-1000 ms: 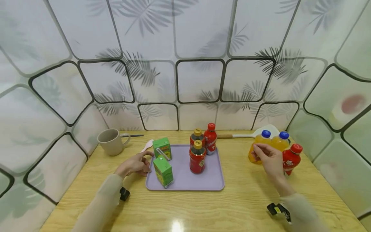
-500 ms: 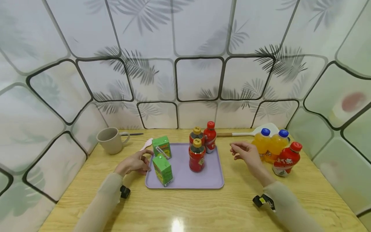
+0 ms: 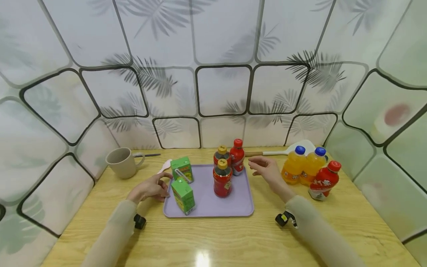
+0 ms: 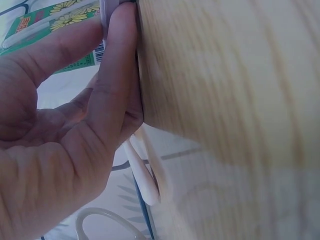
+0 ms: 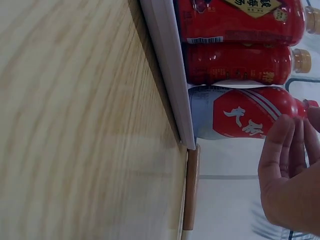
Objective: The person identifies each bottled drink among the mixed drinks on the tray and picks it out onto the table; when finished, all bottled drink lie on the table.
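A lilac tray (image 3: pixel 208 207) lies on the table. At its left edge my left hand (image 3: pixel 150 188) pinches the rim between thumb and fingers, seen closely in the left wrist view. Two green juice boxes (image 3: pixel 181 168) with straws stand on the tray's left side. On its right side are two dark-red drink bottles with yellow caps (image 3: pixel 222 181) and a red-capped red bottle (image 3: pixel 237 157). My right hand (image 3: pixel 268 172) hovers just right of that red-capped bottle, fingers loosely bent, holding nothing. In the right wrist view its fingertips overlap the bottle's neck; contact cannot be told.
Right of the right hand stand two orange drink bottles with blue caps (image 3: pixel 293 167) and a leaning red bottle (image 3: pixel 324 181). A white spatula (image 3: pixel 271 152) lies behind. At the left are a beige mug (image 3: pixel 123 163), a pink spoon (image 3: pixel 165 165) and a dark pen-like stick (image 3: pixel 151 155).
My right hand has moved left from the orange bottles to beside the red-capped bottle on the tray. The red bottle at the right was left there. My left hand stays at the tray rim.
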`<state>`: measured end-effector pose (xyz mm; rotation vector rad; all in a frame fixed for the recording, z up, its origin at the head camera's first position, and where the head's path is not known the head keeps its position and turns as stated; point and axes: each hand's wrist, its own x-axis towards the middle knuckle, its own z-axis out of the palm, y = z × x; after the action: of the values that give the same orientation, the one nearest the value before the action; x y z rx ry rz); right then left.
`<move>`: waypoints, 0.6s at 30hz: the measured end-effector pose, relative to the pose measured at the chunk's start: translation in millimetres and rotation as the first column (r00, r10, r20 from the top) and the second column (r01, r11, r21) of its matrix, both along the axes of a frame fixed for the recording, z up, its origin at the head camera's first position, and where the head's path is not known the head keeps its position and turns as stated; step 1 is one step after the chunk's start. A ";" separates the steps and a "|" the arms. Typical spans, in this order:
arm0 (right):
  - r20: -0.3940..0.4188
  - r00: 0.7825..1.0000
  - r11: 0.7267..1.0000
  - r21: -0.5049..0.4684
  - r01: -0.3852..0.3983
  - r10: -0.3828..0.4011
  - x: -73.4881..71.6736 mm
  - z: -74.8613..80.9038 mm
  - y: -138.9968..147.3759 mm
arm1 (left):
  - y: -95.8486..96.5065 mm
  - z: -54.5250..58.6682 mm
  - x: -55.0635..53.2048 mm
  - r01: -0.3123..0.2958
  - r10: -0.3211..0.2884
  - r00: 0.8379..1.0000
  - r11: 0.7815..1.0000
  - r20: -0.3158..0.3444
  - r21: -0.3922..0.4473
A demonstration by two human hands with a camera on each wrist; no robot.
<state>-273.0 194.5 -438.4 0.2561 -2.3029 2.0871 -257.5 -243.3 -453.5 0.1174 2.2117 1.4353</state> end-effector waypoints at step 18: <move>-0.060 0.995 0.989 0.127 0.082 -0.075 -21.6 10.1 -20.5 | -4.0 0.1 -1.0 0.017 -0.017 1.000 1.000 -0.005 0.014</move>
<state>-294.5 174.0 -428.3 0.2186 -2.3780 1.8748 -258.5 -247.3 -453.3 0.1437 2.1993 1.4437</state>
